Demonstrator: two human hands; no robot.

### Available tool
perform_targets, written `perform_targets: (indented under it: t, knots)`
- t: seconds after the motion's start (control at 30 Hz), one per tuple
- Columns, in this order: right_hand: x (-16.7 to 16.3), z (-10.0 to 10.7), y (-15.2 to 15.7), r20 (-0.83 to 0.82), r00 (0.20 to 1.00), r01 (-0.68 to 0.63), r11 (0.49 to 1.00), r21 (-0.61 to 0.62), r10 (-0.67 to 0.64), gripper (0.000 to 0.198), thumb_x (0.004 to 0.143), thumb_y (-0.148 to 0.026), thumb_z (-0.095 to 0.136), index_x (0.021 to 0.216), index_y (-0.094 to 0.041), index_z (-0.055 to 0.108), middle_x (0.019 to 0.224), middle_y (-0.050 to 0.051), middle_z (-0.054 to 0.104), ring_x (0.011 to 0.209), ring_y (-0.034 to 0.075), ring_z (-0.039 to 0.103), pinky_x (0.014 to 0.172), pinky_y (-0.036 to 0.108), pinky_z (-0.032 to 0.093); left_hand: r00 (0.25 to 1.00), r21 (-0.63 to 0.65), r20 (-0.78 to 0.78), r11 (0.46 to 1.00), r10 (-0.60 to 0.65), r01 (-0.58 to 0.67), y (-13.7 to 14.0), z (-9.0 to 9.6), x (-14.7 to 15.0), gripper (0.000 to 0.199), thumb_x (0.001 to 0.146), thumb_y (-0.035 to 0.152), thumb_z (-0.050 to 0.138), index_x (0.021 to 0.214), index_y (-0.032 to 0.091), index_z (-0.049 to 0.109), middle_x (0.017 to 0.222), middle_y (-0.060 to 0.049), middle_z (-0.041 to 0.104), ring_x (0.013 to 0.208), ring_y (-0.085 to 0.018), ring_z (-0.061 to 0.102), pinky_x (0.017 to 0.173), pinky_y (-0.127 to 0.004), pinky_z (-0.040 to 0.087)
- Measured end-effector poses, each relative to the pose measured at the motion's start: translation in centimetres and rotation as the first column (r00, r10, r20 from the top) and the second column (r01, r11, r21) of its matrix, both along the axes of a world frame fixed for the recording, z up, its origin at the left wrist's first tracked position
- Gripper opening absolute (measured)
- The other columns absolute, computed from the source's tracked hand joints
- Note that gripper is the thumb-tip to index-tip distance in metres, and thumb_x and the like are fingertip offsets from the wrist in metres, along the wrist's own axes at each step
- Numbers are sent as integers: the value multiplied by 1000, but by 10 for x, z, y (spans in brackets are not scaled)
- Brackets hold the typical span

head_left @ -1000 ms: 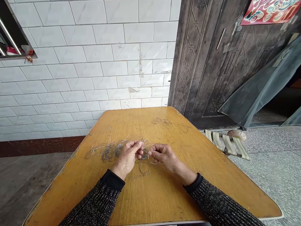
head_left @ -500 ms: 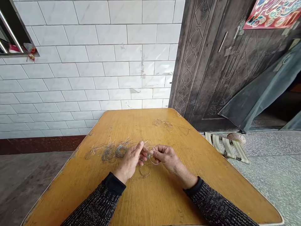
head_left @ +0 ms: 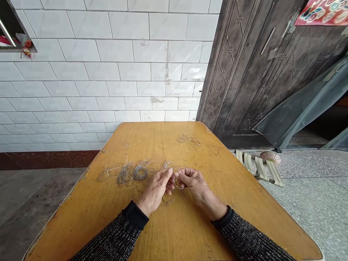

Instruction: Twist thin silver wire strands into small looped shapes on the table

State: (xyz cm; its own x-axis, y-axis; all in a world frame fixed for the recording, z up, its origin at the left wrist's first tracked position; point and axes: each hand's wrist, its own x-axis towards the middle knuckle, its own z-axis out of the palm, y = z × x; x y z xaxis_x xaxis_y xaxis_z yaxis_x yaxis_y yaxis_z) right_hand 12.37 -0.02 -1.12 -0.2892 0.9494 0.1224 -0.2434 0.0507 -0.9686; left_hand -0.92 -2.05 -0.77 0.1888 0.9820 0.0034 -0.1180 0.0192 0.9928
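Thin silvery wire (head_left: 179,187) bends in a small loop between my two hands above the table. My left hand (head_left: 159,185) is closed on the wire with thumb and fingers, close to my right. Thumb and forefinger of my right hand (head_left: 191,181) pinch the same wire. Below my left fingers a wire ring (head_left: 168,200) shows in part. Loose wire coils lie left of my hands: a tight coil (head_left: 140,173), a tangled bundle (head_left: 124,175) and a looser one (head_left: 107,172). More wire ends (head_left: 167,164) show behind my left hand, partly hidden by it.
The yellow wooden table (head_left: 174,232) reaches a white tiled wall (head_left: 116,87). Wire rings (head_left: 189,140) and a bent wire piece (head_left: 214,148) lie at its far right. Beyond the right edge stand a strapped stool (head_left: 259,168), a dark carved door (head_left: 244,83) and a grey curtain (head_left: 301,105).
My left hand has moved slightly right, and its thumb has come down towards my right fingertips. The right hand keeps its pinch. The camera view has shifted a little.
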Motion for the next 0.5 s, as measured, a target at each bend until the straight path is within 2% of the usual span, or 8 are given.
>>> perform_targets:
  t: [0.1, 0.27, 0.37, 0.5]
  knots:
    - [2, -2, 1, -43, 997, 66, 997, -50, -69, 31, 62, -39, 71, 50, -16, 53, 43, -5, 46, 41, 6, 35, 45, 22, 26, 995, 16, -79, 998, -61, 62, -3, 3, 0, 24, 72, 38, 59, 74, 14, 57, 67, -1, 54, 60, -10, 48, 49, -20, 36]
    - [8, -6, 1, -73, 997, 8, 991, -133, -18, 30, 65, -37, 70, 51, -15, 56, 44, -4, 49, 39, 5, 39, 42, 20, 26, 994, 16, -89, 998, -56, 58, -3, 3, 1, 8, 70, 23, 58, 69, 15, 58, 65, 0, 55, 58, -9, 45, 53, -22, 35]
    - [9, -7, 3, -89, 996, -11, 976, -219, -9, 31, 62, -37, 72, 49, -14, 55, 42, -5, 49, 34, 4, 38, 38, 19, 24, 993, 65, -96, 995, -70, 76, -2, 0, 1, 8, 71, 22, 57, 69, 15, 58, 62, 1, 53, 57, -9, 44, 53, -22, 35]
    - [7, -7, 5, -136, 991, -52, 954, -294, 12, 32, 61, -37, 73, 49, -14, 55, 37, -5, 49, 32, 5, 40, 35, 19, 28, 991, 8, -81, 994, -110, 111, -3, -1, 1, 13, 75, 28, 56, 75, 15, 56, 70, -2, 56, 61, -11, 47, 55, -23, 38]
